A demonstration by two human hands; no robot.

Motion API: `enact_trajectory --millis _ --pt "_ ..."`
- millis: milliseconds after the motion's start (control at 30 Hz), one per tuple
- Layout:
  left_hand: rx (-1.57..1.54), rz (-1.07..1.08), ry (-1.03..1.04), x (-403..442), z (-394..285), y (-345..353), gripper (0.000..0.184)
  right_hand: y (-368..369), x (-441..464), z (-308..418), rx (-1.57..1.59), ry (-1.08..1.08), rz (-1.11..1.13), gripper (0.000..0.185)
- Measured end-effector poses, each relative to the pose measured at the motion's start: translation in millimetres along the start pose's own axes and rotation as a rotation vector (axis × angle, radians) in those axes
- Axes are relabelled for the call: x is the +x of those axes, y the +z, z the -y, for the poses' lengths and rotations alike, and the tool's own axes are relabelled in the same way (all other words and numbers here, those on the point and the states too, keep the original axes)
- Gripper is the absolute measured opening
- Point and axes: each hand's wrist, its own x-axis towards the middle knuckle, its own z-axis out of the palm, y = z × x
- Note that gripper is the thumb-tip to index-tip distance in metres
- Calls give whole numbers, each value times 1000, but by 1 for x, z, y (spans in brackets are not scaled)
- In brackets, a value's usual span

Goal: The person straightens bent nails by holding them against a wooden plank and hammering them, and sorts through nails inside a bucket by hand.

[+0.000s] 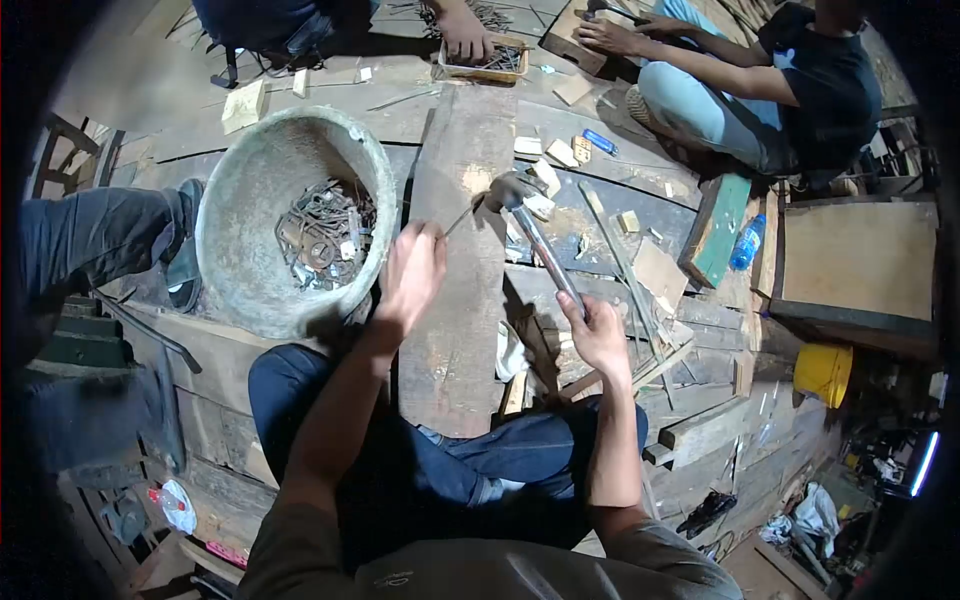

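Observation:
My right hand point(600, 335) is wrapped round the handle of a hammer point(537, 240). The hammer's head is over a thick wooden plank point(450, 340) that runs away from me between my legs. In my left hand point(412, 270), closed fingers pinch a thin, dark metal nail point(460, 219), its far end by the hammer head. Whether the two touch, I cannot tell. Left of that hand stands a large grey bucket point(225, 230), tilted toward me. Inside lies a heap of nails and metal scraps point(325, 240).
Across from me, one person's hand point(465, 38) reaches into a tray of nails point(505, 62). Another person point(740, 90) sits at upper right with a hammer over a wood block point(572, 45). Wood offcuts, a blue lighter point(600, 142), a green-painted block point(716, 230) and a bottle point(747, 243) lie rightward.

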Motion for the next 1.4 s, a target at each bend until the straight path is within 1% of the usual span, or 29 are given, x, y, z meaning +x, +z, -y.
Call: enact_trajectory --millis 67,200,267,333,433,533,567,667,700,833,867,933,967,1067,1133,1200,1267,1333,1400 --pt "-16 20 -50 -2 -5 -6 12 0 0 1 -1 7 1 54" --pt "5 7 -44 -2 -4 -3 13 2 2 -5 -2 -45 5 58" --pt "0 -3 -38 -3 -2 0 13 1 0 0 -11 7 8 59" --pt "-1 -7 -34 -2 -2 1 14 -2 0 3 -11 39 31 57" --pt "-31 -30 -23 -3 -3 1 13 3 -1 -2 -4 -30 -46 56" --pt "-51 -43 -32 -2 -4 1 13 0 -2 -1 21 -23 -11 54" --pt "-52 -33 -41 -3 -5 0 13 1 -3 -1 78 -28 0 52" --pt "-30 -66 -34 -2 -3 4 11 -1 -9 3 71 -95 -38 50" --pt "-35 -70 -34 -2 -2 5 10 -4 -13 11 119 -54 -16 49" --pt "-37 -102 -45 -3 -1 8 10 1 -19 21 154 -29 46 49" --pt "-30 -118 -22 -2 -1 9 10 2 -20 26 154 -80 -3 47" --pt "-67 -112 -22 -2 0 9 11 8 -18 27 59 51 40 46" --pt "-72 -116 -10 -2 0 9 12 9 -19 31 22 -8 -13 45" --pt "-73 -134 9 -2 2 10 12 5 -21 37 23 13 7 44" --pt "-59 -147 -10 -3 -1 9 12 3 -24 40 70 -19 -28 44" --pt "-62 -117 -20 -4 -1 7 11 0 -28 44 134 -44 -73 43" --pt "-86 -97 -15 -4 2 10 11 5 -23 30 148 -89 -58 44" --pt "-72 -79 -45 -3 0 9 10 2 -22 30 146 -26 -37 46" --pt "-36 -52 -73 -3 -3 8 10 3 -18 25 111 -8 -40 48"
